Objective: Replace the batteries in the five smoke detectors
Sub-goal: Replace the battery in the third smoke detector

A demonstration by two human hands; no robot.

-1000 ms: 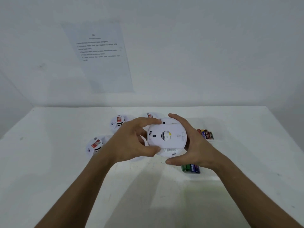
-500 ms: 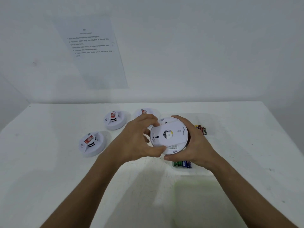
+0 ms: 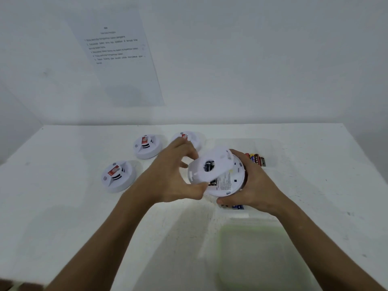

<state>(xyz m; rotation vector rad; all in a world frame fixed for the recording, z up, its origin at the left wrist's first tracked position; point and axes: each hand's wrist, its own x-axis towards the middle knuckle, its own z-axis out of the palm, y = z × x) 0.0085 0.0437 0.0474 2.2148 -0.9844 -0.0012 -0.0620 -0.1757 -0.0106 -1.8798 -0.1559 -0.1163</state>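
Held above table (image 3: 63,196) centre: smoke detector (image 3: 227,181), right hand (image 3: 249,185) curled round it; left hand (image 3: 172,177) pinching round back plate (image 3: 207,169), tilted off. Label print unreadable.

2 bare forearms come up from the bottom edge into view, no sleeves, no cuffs showing anywhere along them. The left hand (image 3: 172,177) carries no ring, no watch, no strap at the wrist. The right hand (image 3: 254,185) is the same: no glove, no band, nothing worn. Fingernails look short and plain, though the picture is too soft to say more. At the lower left corner, a dark blurred patch, cannot tell what.
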